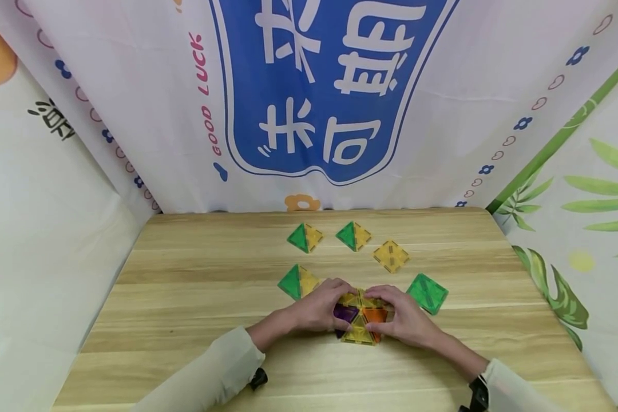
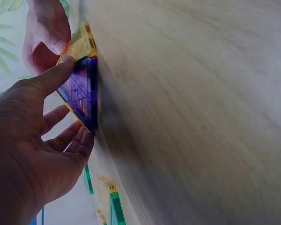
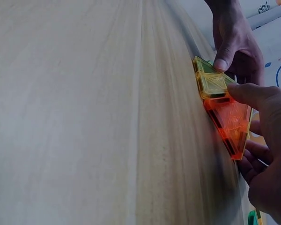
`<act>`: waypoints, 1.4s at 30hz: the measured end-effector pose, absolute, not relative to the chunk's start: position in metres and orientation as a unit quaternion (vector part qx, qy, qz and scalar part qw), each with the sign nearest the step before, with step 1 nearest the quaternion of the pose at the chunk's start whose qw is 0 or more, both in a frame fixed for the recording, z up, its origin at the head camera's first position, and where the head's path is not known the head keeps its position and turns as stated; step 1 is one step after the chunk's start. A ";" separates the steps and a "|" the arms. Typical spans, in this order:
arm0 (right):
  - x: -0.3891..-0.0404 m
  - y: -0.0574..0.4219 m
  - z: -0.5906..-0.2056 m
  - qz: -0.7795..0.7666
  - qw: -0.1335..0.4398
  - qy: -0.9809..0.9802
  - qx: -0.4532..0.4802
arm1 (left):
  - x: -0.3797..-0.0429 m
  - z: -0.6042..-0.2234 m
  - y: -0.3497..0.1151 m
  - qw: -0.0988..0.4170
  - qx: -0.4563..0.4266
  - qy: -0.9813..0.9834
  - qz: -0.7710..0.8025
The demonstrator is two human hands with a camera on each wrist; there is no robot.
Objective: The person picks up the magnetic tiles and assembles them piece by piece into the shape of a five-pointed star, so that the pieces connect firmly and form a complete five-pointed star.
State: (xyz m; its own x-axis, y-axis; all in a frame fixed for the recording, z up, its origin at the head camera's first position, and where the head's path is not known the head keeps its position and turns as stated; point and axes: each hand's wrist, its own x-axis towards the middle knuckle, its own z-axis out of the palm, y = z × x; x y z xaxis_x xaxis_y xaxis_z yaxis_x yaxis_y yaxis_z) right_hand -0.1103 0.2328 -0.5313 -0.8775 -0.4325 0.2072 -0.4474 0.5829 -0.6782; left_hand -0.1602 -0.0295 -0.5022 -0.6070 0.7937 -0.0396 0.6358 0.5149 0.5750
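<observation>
In the head view, translucent magnetic tiles stand joined on the table as a small peaked shape. Its front is a yellow triangle tile (image 1: 359, 333). A purple triangle tile (image 2: 80, 91) forms the left side and an orange triangle tile (image 3: 228, 123) the right; more yellow shows behind. My left hand (image 1: 320, 307) grips the shape from the left, thumb near the front and fingers round the back. From the right, my right hand (image 1: 408, 319) holds it the same way. The fingers hide part of the back tiles.
Beyond the hands lie green-and-yellow tile pairs: one at the back left (image 1: 305, 237), another beside it (image 1: 353, 236), a third near the left hand (image 1: 296, 281). A yellow square (image 1: 391, 256) and a green square (image 1: 427, 293) lie to the right. Printed cloth (image 1: 185, 189) hangs behind the table.
</observation>
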 end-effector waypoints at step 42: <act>-0.179 0.110 -0.508 0.430 -0.063 -0.885 0.165 | -0.174 -0.500 -0.133 0.067 0.159 0.913 0.370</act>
State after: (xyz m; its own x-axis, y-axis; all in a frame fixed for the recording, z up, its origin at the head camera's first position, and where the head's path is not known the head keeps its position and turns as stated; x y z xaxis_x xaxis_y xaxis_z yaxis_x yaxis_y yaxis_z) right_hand -0.1788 0.1100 -0.5081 -0.9375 -0.3465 0.0308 -0.2382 0.5748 -0.7828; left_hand -0.1739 -0.1332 -0.5000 -0.9406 0.3396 -0.0054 0.2402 0.6764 0.6963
